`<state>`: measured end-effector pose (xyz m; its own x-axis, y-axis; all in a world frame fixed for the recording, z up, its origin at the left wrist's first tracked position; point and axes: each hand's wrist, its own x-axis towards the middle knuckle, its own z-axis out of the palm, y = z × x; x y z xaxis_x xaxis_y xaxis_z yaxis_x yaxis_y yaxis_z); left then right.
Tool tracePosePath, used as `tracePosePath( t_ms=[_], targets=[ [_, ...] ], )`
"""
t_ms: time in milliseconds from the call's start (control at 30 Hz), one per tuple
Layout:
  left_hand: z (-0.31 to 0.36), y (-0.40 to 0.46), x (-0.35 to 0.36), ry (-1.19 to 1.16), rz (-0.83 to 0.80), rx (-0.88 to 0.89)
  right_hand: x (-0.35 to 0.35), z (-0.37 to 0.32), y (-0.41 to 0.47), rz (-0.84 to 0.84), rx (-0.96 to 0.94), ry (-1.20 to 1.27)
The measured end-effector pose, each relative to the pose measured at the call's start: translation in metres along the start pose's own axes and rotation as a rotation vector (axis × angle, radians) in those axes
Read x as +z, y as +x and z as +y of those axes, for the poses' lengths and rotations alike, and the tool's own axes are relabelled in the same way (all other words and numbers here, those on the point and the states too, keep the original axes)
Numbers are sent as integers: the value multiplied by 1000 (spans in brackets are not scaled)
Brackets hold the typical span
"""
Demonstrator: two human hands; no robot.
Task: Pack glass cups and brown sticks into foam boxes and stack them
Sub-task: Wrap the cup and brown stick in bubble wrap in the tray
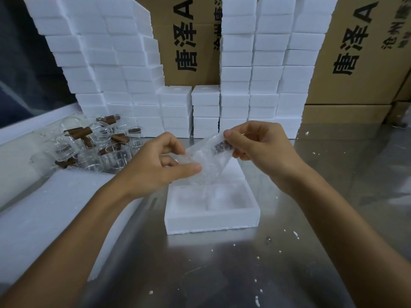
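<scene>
At the centre of the frame both hands hold a clear bubble-wrap pouch (208, 161) above the open white foam box (212, 215) on the steel worktop (222, 274). The left hand (155, 167) pinches the pouch's lower edge; the right hand (255, 145) pinches its top corner, where a short brown stick (222, 146) shows through. To do this well, seat the stick fully inside before lowering it into a compartment. Loose clear glass cups (97, 150) wait at the middle left; closed foam boxes (205, 110) are stacked behind
</scene>
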<state>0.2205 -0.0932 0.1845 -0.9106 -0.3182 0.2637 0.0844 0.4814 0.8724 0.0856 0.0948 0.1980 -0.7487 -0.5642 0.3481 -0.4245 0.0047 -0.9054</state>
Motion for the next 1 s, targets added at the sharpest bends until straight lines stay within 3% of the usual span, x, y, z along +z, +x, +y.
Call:
tracePosePath(
  t_ms=[300, 633, 1000],
  targets=[
    [-5, -3, -7, 396, -341, -194, 13, 5, -6, -296, -41, -294],
    [-18, 1, -2, 616, -321, -199, 9, 21, -1, -464, 49, -451],
    [-26, 4, 3, 618, -287, -141, 2, 32, -2, -501, 169, -553]
  ],
)
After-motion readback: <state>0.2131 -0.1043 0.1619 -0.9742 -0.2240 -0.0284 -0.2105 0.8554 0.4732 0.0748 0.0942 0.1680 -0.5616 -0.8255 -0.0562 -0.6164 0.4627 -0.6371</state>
